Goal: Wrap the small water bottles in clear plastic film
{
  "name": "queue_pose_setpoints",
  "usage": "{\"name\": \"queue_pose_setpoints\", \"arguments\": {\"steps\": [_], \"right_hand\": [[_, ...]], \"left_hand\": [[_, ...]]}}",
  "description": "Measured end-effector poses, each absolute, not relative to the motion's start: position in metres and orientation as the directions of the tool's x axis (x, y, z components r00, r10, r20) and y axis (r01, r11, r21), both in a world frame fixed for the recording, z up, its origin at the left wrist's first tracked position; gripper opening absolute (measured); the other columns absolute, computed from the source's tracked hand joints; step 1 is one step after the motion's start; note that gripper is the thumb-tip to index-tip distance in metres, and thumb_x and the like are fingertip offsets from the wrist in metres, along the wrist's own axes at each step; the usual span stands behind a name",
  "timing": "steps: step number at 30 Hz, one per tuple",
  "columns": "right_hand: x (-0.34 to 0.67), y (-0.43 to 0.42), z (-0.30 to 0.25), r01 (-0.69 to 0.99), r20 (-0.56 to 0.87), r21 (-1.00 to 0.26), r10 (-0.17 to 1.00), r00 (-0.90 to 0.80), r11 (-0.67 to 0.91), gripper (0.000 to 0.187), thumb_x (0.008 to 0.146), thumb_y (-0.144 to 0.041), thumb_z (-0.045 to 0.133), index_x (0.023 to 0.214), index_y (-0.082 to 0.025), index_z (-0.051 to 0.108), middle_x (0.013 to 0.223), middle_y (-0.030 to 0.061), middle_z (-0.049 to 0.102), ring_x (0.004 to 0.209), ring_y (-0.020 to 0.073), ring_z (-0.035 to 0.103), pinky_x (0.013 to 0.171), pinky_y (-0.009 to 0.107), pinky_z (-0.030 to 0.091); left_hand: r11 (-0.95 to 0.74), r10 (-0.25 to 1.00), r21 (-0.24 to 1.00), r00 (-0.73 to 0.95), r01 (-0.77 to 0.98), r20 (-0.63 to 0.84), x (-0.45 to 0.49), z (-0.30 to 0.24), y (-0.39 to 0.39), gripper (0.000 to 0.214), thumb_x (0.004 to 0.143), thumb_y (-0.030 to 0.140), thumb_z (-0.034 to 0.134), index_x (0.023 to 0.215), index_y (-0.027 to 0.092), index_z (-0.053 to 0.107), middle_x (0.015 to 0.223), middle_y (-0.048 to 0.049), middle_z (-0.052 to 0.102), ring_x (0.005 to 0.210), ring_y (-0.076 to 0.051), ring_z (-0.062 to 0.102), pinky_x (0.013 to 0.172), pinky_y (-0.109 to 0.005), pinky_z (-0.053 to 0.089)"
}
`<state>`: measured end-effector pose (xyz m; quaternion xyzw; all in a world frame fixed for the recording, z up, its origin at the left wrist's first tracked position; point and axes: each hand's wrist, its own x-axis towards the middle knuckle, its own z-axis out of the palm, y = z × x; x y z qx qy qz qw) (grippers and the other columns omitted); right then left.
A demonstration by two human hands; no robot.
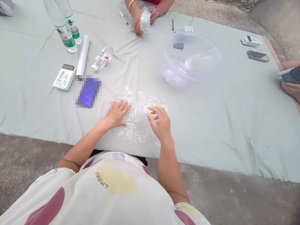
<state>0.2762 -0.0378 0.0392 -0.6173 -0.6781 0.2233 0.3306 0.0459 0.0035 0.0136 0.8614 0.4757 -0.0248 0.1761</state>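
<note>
A crumpled sheet of clear plastic film (138,117) lies on the pale green cloth (211,125) in front of me. My left hand (116,115) rests flat on the film's left edge with its fingers spread. My right hand (159,122) hovers over the film's right side, fingers loosely curled and apart, holding nothing that I can see.
A large clear plastic bowl (191,57) stands beyond the film. At the left lie a small bottle (102,57), two tall bottles (67,29), a white roll (82,54), a white device (64,77) and a blurred purple object (88,92). Across the cloth, another person's hands (143,17) hold clear plastic.
</note>
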Motion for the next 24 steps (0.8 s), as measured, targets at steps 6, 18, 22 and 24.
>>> {"name": "queue_pose_setpoints", "arguments": {"steps": [6,18,22,24], "right_hand": [[0.303,-0.007,0.007,0.803,-0.211,-0.587,0.977,-0.026,-0.105,0.036,0.087,-0.039,0.058,0.122,-0.031,0.064,0.144,0.0061,0.049,0.101,0.0206,0.064,0.093,0.038,0.051],[0.202,0.136,0.066,0.928,0.007,-0.271,0.964,-0.265,0.256,0.052,0.09,-0.026,0.05,0.142,-0.022,0.048,0.148,0.0093,0.048,0.134,0.0293,0.047,0.108,0.044,0.041],[0.104,0.2,0.057,0.818,0.076,-0.159,0.833,-0.548,0.553,0.07,0.083,-0.003,0.041,0.151,-0.017,0.036,0.161,0.0132,0.03,0.147,0.0321,0.029,0.108,0.051,0.039],[0.072,0.23,0.052,0.814,0.049,-0.13,0.823,-0.566,0.567,0.073,0.083,0.0,0.039,0.153,-0.02,0.032,0.165,0.0105,0.021,0.152,0.0315,0.017,0.112,0.054,0.033]], "left_hand": [[-0.349,0.872,0.289,0.422,0.891,-0.247,0.022,0.004,-0.009,0.116,0.066,0.064,0.078,0.158,0.022,0.021,0.164,-0.0118,0.021,0.152,-0.041,0.004,0.118,-0.067,-0.001],[-0.325,0.902,0.397,0.408,0.858,-0.143,0.015,-0.029,-0.022,0.123,0.061,0.077,0.071,0.158,0.022,0.02,0.165,-0.011,0.019,0.153,-0.039,0.003,0.118,-0.065,-0.008],[-0.321,0.905,0.404,0.403,0.856,-0.135,0.015,-0.029,-0.022,0.124,0.06,0.079,0.07,0.158,0.021,0.02,0.165,-0.0109,0.018,0.153,-0.038,0.001,0.119,-0.065,-0.008],[-0.316,0.907,0.406,0.399,0.857,-0.137,0.015,-0.029,-0.022,0.124,0.06,0.078,0.071,0.158,0.021,0.021,0.165,-0.0108,0.019,0.153,-0.037,0.002,0.119,-0.065,-0.008]]}}
